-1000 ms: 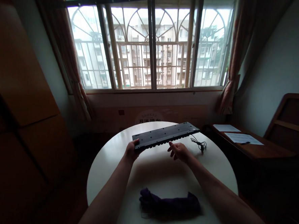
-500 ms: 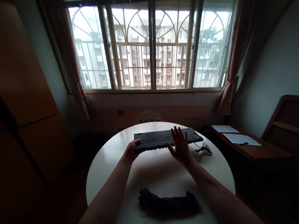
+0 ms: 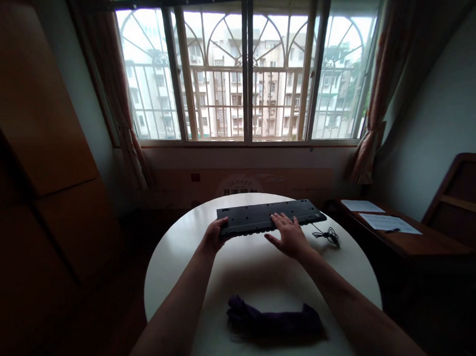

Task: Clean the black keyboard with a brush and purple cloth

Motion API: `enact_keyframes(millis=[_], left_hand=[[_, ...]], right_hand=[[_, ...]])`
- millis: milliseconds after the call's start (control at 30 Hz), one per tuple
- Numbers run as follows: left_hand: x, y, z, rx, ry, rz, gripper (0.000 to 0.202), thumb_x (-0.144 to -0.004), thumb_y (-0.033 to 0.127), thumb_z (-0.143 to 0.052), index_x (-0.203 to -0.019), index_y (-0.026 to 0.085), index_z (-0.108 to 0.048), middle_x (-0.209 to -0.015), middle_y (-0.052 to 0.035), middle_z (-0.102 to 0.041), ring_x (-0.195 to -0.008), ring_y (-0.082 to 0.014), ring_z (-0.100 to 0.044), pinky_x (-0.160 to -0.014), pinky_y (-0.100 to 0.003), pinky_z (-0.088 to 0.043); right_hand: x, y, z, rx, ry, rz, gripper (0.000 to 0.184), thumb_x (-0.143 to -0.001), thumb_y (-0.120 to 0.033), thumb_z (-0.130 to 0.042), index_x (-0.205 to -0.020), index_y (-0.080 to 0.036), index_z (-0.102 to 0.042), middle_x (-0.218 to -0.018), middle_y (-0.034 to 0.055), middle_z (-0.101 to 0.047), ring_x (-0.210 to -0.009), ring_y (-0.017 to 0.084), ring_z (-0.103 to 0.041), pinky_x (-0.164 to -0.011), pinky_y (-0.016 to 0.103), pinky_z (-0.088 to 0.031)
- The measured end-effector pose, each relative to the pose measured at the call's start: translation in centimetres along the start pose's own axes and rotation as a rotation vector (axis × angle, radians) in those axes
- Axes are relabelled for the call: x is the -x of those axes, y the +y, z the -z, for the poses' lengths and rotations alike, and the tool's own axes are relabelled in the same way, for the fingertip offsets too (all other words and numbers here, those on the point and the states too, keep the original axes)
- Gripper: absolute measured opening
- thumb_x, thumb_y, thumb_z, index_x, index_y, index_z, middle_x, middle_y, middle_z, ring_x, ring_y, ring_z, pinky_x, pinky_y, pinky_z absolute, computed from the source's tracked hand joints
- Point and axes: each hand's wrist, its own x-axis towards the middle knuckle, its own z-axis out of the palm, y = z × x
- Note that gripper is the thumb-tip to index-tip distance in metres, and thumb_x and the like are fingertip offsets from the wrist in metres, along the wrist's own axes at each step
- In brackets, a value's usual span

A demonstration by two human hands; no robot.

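The keyboard (image 3: 246, 214) is underside-up, just below the frame's centre, over the table (image 3: 163, 271). The left hand (image 3: 214, 236) pinches its left end; the right hand (image 3: 292, 239) rests on it, fingers spread. A firm left grip should steady it, its bundled cable (image 3: 327, 238) untugged.

Black corded keyboard (image 3: 250, 216), underside up, above the white table (image 3: 170, 257)
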Motion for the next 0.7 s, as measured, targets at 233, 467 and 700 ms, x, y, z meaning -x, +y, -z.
enact_keyframes(millis=[233, 467, 700], left_hand=[[-0.5, -0.7, -0.2, -0.008, 0.062, 0.066, 0.02, -0.086, 0.016, -0.052, -0.104, 0.007, -0.054, -0.072, -0.0096, -0.064, -0.058, -0.0212, -0.064, -0.056, -0.036, -0.057], [-0.2, 0.1, 0.1, 0.038, -0.014, 0.034, 0.023, -0.085, 0.017, -0.054, -0.106, 0.006, -0.055, -0.076, -0.0109, -0.065, -0.063, -0.0229, -0.065, -0.059, -0.037, -0.057], [0.0, -0.7, -0.8, -0.002, 0.02, 0.06, 0.025, -0.085, 0.015, -0.053, -0.109, 0.007, -0.054, -0.075, -0.0105, -0.064, -0.063, -0.0226, -0.065, -0.063, -0.04, -0.058]], right_hand=[[0.2, 0.0, -0.1, 0.023, 0.059, -0.02, 0.081, -0.078, -0.053, -0.064, -0.146, -0.021, -0.034, -0.153, 0.0146, -0.031, -0.144, 0.034, -0.015, -0.113, 0.06, 0.005], [0.0, -1.5, 1.1, -0.013, 0.077, -0.019, 0.063, -0.082, -0.04, -0.061, -0.14, -0.024, -0.044, -0.148, 0.0113, -0.042, -0.144, 0.034, -0.015, -0.112, 0.062, 0.003], [-0.2, 0.5, 2.2, 0.145, 0.024, -0.021, 0.075, -0.076, -0.037, -0.069, -0.144, -0.03, -0.037, -0.153, 0.0094, -0.032, -0.143, 0.036, -0.014, -0.108, 0.067, 0.006]])
